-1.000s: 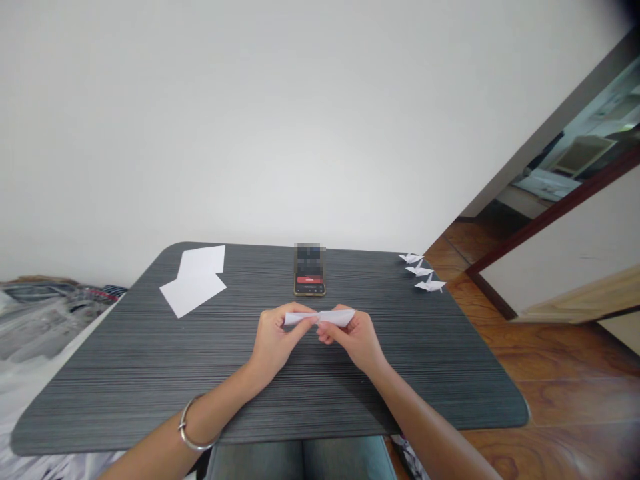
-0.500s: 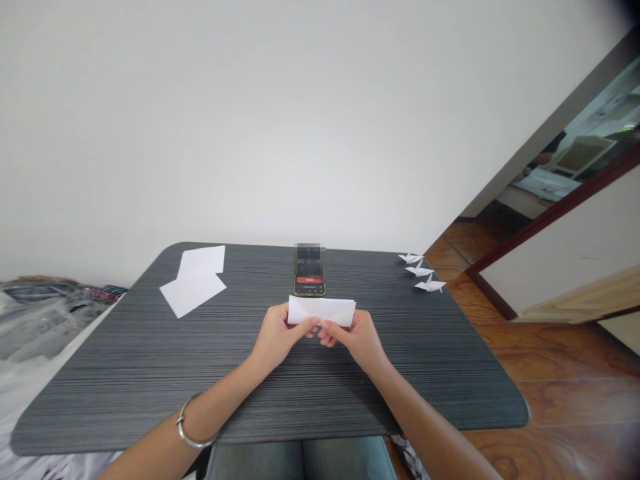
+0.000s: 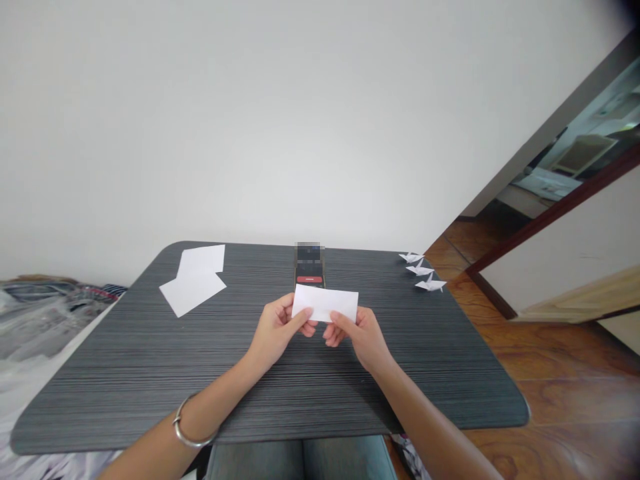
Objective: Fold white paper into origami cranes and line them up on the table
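Observation:
A folded sheet of white paper [image 3: 326, 303] is held up between my two hands, its long side running left to right. My left hand [image 3: 280, 327] pinches its lower left part, thumb on the front face and fingers behind. At the lower right, my right hand [image 3: 361, 333] grips it the same way. The paper covers the lower end of a phone [image 3: 309, 270] behind it. Three white folded paper birds, the nearest one [image 3: 431, 285] among them, sit in a row at the table's right edge.
Two white paper sheets [image 3: 194, 292] overlap on the left of the dark wood-grain table [image 3: 150, 373]. A white wall [image 3: 310, 120] rises behind the table. Clear plastic bags and cloth [image 3: 45, 327] lie to the left, and a wooden floor [image 3: 565, 380] shows at the right.
The paper has risen slightly and tilted, now covering more of the phone. My thumbs have moved apart from the middle and up onto the paper's face.

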`<state>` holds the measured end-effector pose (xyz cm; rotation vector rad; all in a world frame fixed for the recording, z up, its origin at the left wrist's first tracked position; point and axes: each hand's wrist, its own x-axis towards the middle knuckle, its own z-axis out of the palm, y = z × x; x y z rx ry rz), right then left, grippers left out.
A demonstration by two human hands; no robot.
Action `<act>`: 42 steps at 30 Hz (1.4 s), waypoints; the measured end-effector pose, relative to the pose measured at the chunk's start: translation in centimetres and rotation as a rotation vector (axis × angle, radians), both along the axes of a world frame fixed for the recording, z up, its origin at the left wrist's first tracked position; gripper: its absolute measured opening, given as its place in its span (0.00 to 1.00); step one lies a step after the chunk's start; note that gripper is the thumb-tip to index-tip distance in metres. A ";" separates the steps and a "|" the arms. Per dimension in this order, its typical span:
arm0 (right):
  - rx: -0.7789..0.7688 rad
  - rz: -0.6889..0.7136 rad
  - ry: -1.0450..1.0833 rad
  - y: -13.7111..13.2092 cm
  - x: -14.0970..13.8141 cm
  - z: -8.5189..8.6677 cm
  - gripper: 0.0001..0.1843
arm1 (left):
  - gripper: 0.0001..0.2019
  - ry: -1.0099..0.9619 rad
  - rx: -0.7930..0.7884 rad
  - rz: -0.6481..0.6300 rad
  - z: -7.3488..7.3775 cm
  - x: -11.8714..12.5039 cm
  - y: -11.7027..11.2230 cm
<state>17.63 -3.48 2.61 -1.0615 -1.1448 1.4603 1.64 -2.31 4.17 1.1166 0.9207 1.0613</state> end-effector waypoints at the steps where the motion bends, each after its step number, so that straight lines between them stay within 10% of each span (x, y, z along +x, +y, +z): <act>1: 0.007 0.003 0.012 0.0 0.0 0.0 0.19 | 0.12 -0.001 0.001 -0.007 0.1 0.0 -0.1; 14: 0.106 -0.014 0.106 -0.6 0.3 0.3 0.19 | 0.31 -0.105 0.057 -0.011 0.9 0.0 -0.9; 21: 0.142 -0.046 0.101 -0.6 0.4 -0.2 0.19 | 0.09 -0.071 0.118 0.016 0.6 -0.1 -0.9; 29: 0.232 -0.117 0.131 -0.8 0.1 0.0 0.12 | 0.10 0.017 0.133 -0.042 0.6 -0.2 -0.8; 33: 0.289 -0.201 0.148 -0.9 0.1 0.5 0.30 | 0.10 0.000 0.127 -0.026 0.8 -0.2 -0.8; 42: 0.323 -0.183 0.076 -1.1 0.6 -0.3 0.07 | 0.09 -0.073 0.068 -0.019 0.2 -0.2 -0.7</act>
